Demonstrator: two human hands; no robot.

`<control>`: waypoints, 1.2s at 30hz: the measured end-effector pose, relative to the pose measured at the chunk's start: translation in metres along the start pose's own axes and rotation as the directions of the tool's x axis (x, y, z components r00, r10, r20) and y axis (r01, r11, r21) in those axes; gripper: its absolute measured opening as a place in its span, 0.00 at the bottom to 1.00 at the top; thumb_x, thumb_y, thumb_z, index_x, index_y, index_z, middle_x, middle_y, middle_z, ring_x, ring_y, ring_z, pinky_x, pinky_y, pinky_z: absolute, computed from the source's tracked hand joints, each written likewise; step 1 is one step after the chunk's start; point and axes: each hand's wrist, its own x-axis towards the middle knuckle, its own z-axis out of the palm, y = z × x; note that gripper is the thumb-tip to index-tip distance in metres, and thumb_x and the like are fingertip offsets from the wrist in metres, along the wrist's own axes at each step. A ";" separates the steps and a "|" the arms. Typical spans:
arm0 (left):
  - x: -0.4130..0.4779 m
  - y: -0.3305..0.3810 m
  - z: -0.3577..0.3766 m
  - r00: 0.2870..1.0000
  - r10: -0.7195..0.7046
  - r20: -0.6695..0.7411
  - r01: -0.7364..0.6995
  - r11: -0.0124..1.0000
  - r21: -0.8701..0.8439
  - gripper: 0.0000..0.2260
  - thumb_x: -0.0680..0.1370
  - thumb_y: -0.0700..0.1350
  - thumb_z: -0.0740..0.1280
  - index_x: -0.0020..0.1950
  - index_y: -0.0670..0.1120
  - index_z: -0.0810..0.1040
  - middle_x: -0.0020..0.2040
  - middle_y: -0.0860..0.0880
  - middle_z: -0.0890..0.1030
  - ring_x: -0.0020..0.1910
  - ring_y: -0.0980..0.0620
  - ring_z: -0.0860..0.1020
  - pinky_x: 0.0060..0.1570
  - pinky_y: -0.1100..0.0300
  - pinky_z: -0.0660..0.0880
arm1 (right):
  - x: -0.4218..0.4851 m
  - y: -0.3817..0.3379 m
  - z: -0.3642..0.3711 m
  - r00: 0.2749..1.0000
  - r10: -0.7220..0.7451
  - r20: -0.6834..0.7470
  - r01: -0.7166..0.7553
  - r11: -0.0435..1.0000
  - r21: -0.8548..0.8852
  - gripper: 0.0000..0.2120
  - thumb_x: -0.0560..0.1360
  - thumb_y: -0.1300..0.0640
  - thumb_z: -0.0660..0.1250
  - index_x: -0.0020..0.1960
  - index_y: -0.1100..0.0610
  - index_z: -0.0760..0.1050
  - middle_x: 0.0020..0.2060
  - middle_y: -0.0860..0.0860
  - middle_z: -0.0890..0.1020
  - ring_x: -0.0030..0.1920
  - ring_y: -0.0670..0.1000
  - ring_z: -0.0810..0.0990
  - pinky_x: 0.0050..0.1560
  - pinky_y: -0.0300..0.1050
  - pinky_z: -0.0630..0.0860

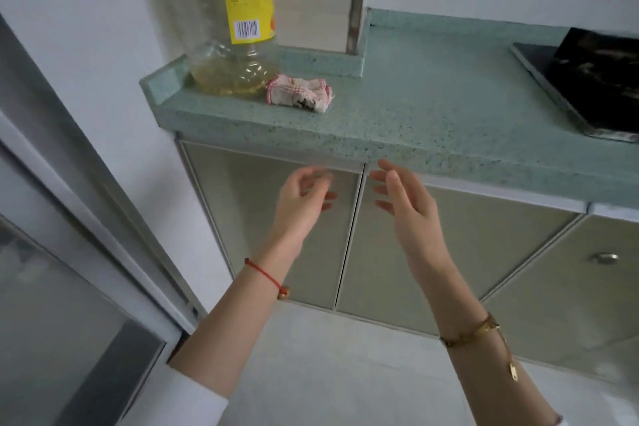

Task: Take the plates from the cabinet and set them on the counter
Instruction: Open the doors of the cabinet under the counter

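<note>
Below the speckled green counter (432, 104) a cabinet has two closed glossy grey-green doors, the left door (242, 204) and the right door (484, 239), meeting at a seam in the middle. My left hand (301, 204) hovers in front of the left door's upper right corner, fingers apart and loosely curled, holding nothing. My right hand (404, 204) is raised just right of the seam, fingers spread, also empty. Neither hand clearly touches a door. No plates are visible.
On the counter's left end stand a large oil bottle (238, 31) with a yellow label and a crumpled pink-edged cloth (297, 93). A black cooktop (587, 79) lies at the right. A further cabinet door with a round metal knob (603, 258) is at lower right. A sliding door frame (86, 218) runs along the left.
</note>
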 end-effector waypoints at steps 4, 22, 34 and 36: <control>0.026 -0.029 0.006 0.998 0.039 0.053 -0.039 0.999 -0.004 0.15 0.78 0.45 0.70 0.65 0.47 0.76 0.58 0.47 0.84 0.54 0.48 0.84 0.57 0.52 0.81 | 0.004 0.041 0.005 0.997 -0.079 0.016 0.079 0.997 -0.004 0.11 0.83 0.53 0.58 0.58 0.42 0.77 0.52 0.41 0.84 0.50 0.37 0.81 0.51 0.37 0.77; 0.034 -0.035 0.006 0.986 0.152 0.069 -0.133 0.966 -0.222 0.10 0.83 0.38 0.63 0.62 0.36 0.76 0.57 0.43 0.85 0.39 0.55 0.79 0.41 0.65 0.78 | 0.039 0.078 0.024 0.976 -0.218 0.001 0.215 0.962 -0.170 0.16 0.81 0.53 0.61 0.67 0.55 0.74 0.57 0.52 0.79 0.57 0.52 0.79 0.62 0.56 0.76; -0.022 -0.059 -0.048 0.937 0.339 0.083 -0.323 0.932 -0.162 0.13 0.76 0.38 0.73 0.60 0.45 0.81 0.48 0.50 0.87 0.46 0.57 0.83 0.47 0.64 0.79 | -0.014 0.071 0.037 0.887 -0.459 0.048 0.462 0.884 -0.073 0.03 0.77 0.56 0.69 0.45 0.55 0.77 0.38 0.46 0.82 0.40 0.45 0.81 0.43 0.38 0.75; -0.039 -0.070 -0.059 0.899 0.436 0.034 -0.435 0.899 -0.045 0.19 0.75 0.40 0.74 0.65 0.48 0.78 0.52 0.51 0.86 0.52 0.57 0.84 0.51 0.64 0.79 | -0.028 0.067 0.042 0.874 -0.479 0.082 0.482 0.876 -0.024 0.05 0.76 0.57 0.71 0.44 0.57 0.77 0.37 0.50 0.82 0.38 0.48 0.81 0.41 0.43 0.76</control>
